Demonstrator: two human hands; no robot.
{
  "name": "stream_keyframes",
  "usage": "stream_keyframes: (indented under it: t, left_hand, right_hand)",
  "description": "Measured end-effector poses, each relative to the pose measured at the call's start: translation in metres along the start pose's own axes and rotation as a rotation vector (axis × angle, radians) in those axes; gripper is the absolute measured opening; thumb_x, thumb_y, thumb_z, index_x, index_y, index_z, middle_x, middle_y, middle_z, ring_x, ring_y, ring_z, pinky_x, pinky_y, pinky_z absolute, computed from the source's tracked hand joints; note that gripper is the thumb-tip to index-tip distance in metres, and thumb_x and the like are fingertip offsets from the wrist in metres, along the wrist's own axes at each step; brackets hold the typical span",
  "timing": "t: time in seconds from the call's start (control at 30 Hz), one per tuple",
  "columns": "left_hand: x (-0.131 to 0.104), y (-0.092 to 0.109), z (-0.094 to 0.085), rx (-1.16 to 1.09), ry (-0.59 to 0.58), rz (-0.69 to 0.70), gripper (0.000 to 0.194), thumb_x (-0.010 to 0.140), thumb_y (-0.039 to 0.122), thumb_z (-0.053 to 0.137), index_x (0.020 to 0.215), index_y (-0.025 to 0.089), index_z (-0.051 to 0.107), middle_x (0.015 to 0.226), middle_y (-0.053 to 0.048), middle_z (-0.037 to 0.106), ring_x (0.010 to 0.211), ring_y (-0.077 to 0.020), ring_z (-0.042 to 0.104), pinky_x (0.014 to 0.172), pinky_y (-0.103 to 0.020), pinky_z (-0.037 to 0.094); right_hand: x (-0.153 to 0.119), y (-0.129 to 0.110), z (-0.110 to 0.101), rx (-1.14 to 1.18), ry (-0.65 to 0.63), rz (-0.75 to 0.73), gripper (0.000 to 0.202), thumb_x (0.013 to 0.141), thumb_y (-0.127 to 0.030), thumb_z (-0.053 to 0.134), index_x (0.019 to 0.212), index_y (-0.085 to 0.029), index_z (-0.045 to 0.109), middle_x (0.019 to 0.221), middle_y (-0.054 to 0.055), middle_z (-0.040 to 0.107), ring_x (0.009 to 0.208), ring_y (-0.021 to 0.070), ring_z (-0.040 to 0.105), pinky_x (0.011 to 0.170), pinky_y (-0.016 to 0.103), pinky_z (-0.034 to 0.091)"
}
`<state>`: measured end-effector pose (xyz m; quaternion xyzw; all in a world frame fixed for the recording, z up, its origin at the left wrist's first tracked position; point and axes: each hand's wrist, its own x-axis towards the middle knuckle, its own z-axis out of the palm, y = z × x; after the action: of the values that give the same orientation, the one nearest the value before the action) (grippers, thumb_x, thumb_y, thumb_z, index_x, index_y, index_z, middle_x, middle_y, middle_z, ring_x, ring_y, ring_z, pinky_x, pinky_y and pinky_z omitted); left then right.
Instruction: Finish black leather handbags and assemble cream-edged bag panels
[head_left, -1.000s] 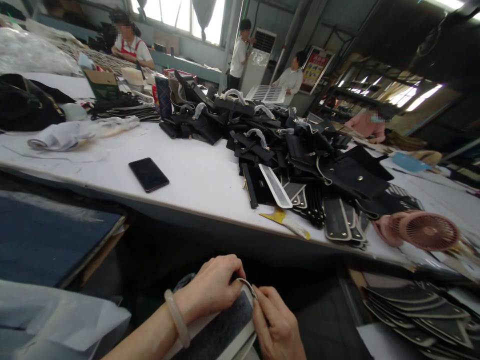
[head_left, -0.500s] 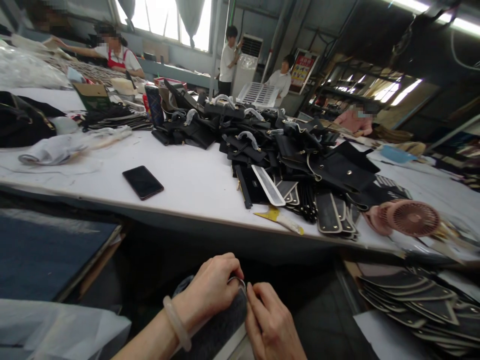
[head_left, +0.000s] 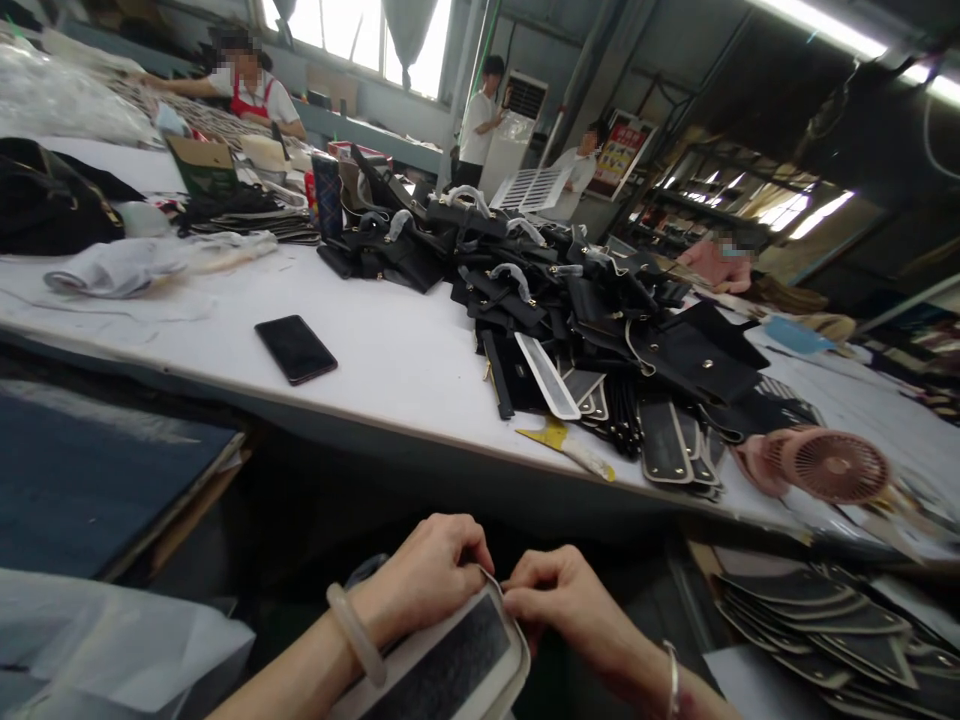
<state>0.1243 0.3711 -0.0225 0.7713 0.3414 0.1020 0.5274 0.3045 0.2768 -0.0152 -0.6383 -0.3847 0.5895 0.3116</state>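
Low in front of me, below the table edge, is a dark bag panel [head_left: 450, 665] with a pale border and rounded corner. My left hand [head_left: 431, 570], with a pale bangle on its wrist, is closed on the panel's upper edge. At the corner my right hand [head_left: 559, 600] pinches the pale edging between thumb and fingers; a thin bracelet circles that wrist. Whether anything small sits in the right fingertips is too hard to see. The panel's lower part runs out of the frame.
Across the white table [head_left: 375, 350] lie a phone [head_left: 295, 348], a heap of black bags [head_left: 525, 260], a yellow-handled tool [head_left: 566, 445] and a pink fan [head_left: 832, 465]. Edged panels [head_left: 832, 620] are stacked at lower right. A blue-topped surface [head_left: 90, 470] is at left. Several people work farther back.
My right hand has shifted right and up slightly, with more of its forearm showing. The panel has turned so that more of its pale-bordered face and corner shows.
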Motion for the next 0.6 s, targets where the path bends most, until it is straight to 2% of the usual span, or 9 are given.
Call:
stream_keyframes:
  t: [0.07, 0.13, 0.3, 0.47, 0.6]
  left_hand:
    - [0.001, -0.004, 0.002, -0.015, 0.005, 0.008, 0.021, 0.067, 0.015, 0.053, 0.074, 0.022, 0.071, 0.079, 0.001, 0.069, 0.076, -0.0153, 0.062, 0.064, -0.024, 0.042]
    - [0.002, -0.007, 0.004, -0.021, 0.008, 0.018, 0.020, 0.068, 0.015, 0.053, 0.074, 0.023, 0.070, 0.079, 0.002, 0.069, 0.075, -0.0147, 0.062, 0.063, -0.024, 0.041]
    - [-0.002, -0.009, 0.009, 0.031, 0.037, 0.094, 0.017, 0.070, 0.012, 0.053, 0.072, 0.022, 0.067, 0.079, 0.002, 0.065, 0.072, -0.0138, 0.060, 0.064, -0.024, 0.040]
    - [-0.005, -0.007, 0.011, 0.112, 0.054, 0.145, 0.020, 0.071, 0.008, 0.051, 0.072, 0.022, 0.066, 0.081, 0.001, 0.065, 0.073, -0.0135, 0.062, 0.066, -0.024, 0.040]
    - [0.001, -0.012, 0.014, 0.119, 0.066, 0.104, 0.020, 0.067, 0.007, 0.049, 0.070, 0.021, 0.064, 0.076, 0.002, 0.065, 0.074, -0.0138, 0.062, 0.065, -0.024, 0.039]
  right_hand:
    - [0.010, 0.007, -0.003, 0.237, -0.087, 0.146, 0.031, 0.062, -0.029, 0.084, 0.067, -0.015, 0.057, 0.059, -0.004, 0.058, 0.046, 0.0105, 0.054, 0.046, 0.023, 0.048]
    - [0.016, 0.012, -0.005, 0.353, -0.166, 0.218, 0.038, 0.058, -0.026, 0.087, 0.073, -0.017, 0.053, 0.061, -0.006, 0.057, 0.046, 0.0088, 0.053, 0.044, 0.020, 0.048]
    - [0.019, 0.002, -0.006, 0.337, -0.343, 0.244, 0.037, 0.065, -0.022, 0.080, 0.096, -0.017, 0.061, 0.076, -0.005, 0.059, 0.047, 0.0047, 0.051, 0.045, 0.016, 0.047]
    - [0.018, -0.026, -0.002, 0.135, -0.385, 0.241, 0.023, 0.061, -0.025, 0.078, 0.079, -0.015, 0.068, 0.062, -0.007, 0.055, 0.043, 0.0048, 0.049, 0.041, 0.017, 0.049]
    - [0.022, -0.033, 0.004, 0.038, -0.310, 0.252, 0.025, 0.052, -0.031, 0.082, 0.068, -0.016, 0.069, 0.055, -0.006, 0.056, 0.037, 0.0052, 0.046, 0.033, 0.019, 0.048]
